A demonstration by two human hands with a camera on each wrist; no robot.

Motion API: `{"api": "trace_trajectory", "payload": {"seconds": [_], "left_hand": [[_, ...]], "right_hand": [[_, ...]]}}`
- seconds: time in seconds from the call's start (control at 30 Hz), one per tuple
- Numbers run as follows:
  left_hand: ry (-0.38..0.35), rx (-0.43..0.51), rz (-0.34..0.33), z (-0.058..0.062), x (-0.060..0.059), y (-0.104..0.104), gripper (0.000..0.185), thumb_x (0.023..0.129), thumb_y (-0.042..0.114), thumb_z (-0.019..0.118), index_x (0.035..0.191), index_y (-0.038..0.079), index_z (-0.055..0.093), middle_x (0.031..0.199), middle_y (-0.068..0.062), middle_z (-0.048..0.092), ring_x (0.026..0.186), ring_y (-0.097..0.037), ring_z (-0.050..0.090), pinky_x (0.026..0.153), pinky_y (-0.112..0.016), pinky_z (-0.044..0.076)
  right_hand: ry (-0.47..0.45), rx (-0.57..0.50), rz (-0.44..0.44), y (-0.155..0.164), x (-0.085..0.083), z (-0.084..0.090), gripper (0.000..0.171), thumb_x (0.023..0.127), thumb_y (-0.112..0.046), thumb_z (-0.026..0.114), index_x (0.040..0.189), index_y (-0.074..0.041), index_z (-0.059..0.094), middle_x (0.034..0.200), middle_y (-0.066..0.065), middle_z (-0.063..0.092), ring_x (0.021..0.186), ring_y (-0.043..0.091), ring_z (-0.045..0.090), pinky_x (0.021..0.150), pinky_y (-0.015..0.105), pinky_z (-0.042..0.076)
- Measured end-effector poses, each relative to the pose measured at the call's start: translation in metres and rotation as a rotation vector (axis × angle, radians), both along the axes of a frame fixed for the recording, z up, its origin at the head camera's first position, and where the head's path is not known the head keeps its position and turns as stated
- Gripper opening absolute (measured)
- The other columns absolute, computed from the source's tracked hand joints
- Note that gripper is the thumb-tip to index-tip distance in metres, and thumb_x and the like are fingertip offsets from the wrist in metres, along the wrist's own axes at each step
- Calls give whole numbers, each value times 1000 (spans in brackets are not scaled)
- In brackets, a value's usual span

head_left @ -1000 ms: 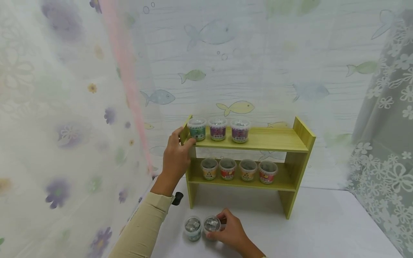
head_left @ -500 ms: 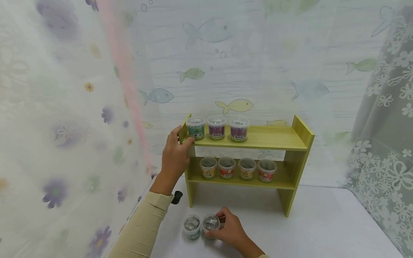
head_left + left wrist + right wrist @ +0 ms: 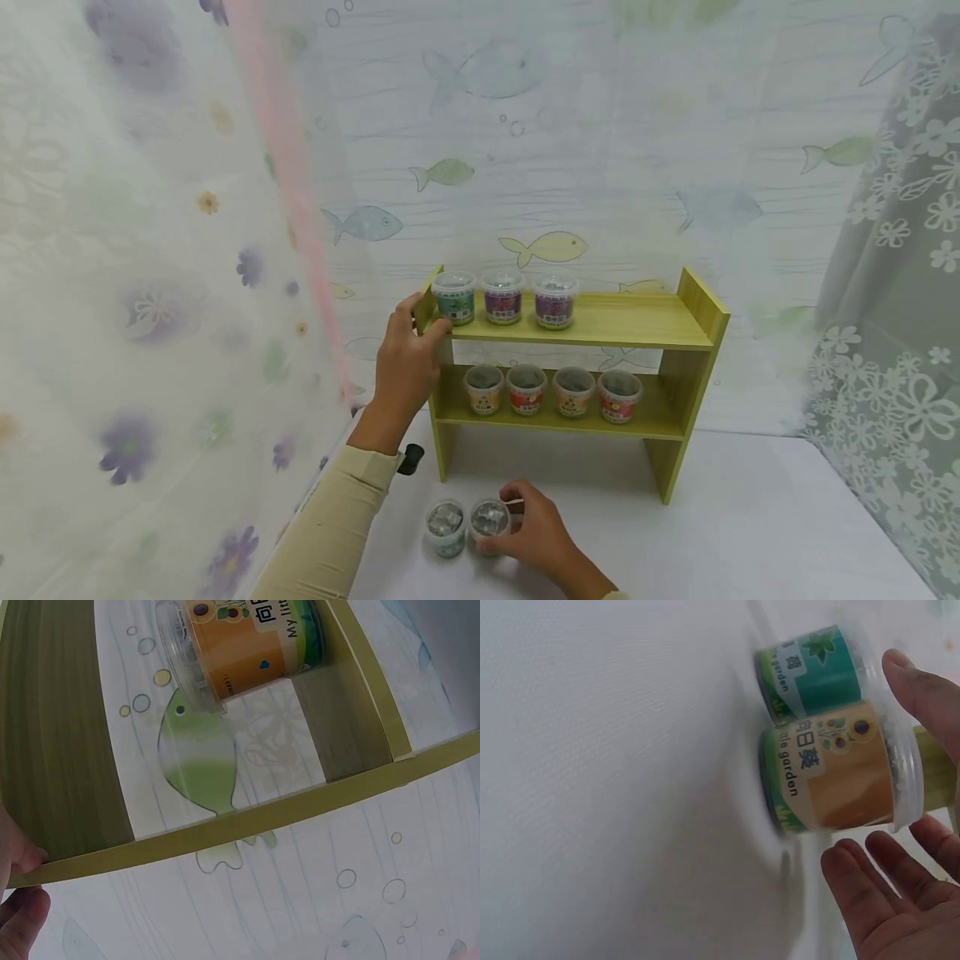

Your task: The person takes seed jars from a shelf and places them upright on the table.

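My left hand (image 3: 406,367) grips the left side panel of a yellow-green two-tier wooden shelf (image 3: 637,321), thumb in front. In the left wrist view its fingertips (image 3: 30,915) pinch the panel's edge. On the white table before the shelf stand two lidded plastic cups. My right hand (image 3: 534,533) curves around the right-hand cup (image 3: 490,520), which bears an orange sunflower label in the right wrist view. There the thumb and fingers are spread, with a gap between fingers and cup. A teal-labelled cup (image 3: 446,527) stands beside it.
On the upper shelf stand a teal-labelled cup (image 3: 453,300) and two purple-labelled cups, left of centre. The lower shelf holds a row of several orange- and red-labelled cups (image 3: 573,396). Patterned curtains (image 3: 187,333) hang left, behind and right of the table.
The view has shifted very slightly. In the right hand, the fingers have loosened a little from the right-hand cup; the left hand stays on the shelf panel, and the cups stand where they were.
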State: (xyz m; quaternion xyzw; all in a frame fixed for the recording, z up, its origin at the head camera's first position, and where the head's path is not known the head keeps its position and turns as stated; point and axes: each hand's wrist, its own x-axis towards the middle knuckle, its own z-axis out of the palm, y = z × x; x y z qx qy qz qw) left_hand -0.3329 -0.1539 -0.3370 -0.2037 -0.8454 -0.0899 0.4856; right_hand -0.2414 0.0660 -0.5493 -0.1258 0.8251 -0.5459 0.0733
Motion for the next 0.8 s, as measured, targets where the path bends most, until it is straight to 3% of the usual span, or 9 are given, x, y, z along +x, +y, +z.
{"api": "trace_trajectory", "payload": {"seconds": [0.3, 0.53, 0.8], "left_hand": [[-11, 0, 4, 0, 1, 0, 32, 95, -3, 62, 119, 14, 73, 150, -25, 42, 124, -38, 56, 89, -47, 60], [-10, -5, 8, 0, 0, 1, 31, 94, -3, 63, 119, 14, 73, 150, -25, 42, 124, -38, 56, 88, -47, 61], [-8, -4, 7, 0, 1, 0, 30, 95, -2, 62, 119, 15, 73, 149, -25, 42, 122, -38, 57, 86, -48, 61]], "right_hand": [[49, -24, 11, 2, -1, 14, 79, 67, -40, 97, 128, -9, 58, 133, 16, 63, 125, 35, 61, 100, 48, 55], [110, 4, -5, 5, -1, 32, 76, 69, -40, 96, 128, -12, 58, 129, 7, 65, 127, 38, 60, 102, 50, 53], [177, 3, -5, 13, -3, 57, 75, 70, -45, 95, 127, -13, 59, 128, 7, 65, 126, 36, 60, 104, 53, 52]]}}
